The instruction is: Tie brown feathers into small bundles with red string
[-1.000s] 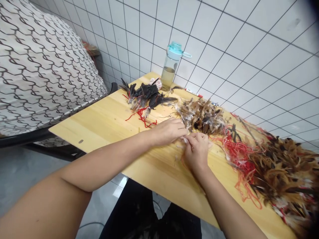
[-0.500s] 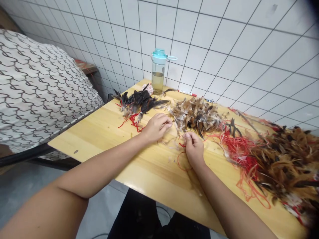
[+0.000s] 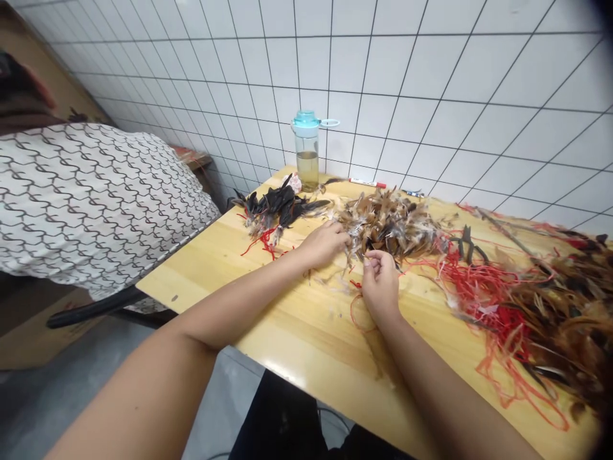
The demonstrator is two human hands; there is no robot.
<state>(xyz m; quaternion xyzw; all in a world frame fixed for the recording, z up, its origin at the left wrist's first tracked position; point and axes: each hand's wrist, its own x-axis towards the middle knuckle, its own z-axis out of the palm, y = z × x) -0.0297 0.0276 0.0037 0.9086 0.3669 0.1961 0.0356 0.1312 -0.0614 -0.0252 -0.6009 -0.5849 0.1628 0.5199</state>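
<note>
On one table (image 3: 306, 335) with three feather piles (image 3: 387, 223), one cut off, the left hand (image 3: 326, 244) hides its grip and the right hand (image 3: 382, 284) pinches, its catch unclear.

Feather-craft workspace, likely small workshop; home room can't be ruled out. Evidence: brown feather pile (image 3: 387, 227) mid-frame, black feathers (image 3: 282, 203) left of it, red string tangle (image 3: 479, 284) right, wooden tabletop (image 3: 292, 338), tiled wall (image 3: 387, 70) behind.
</note>
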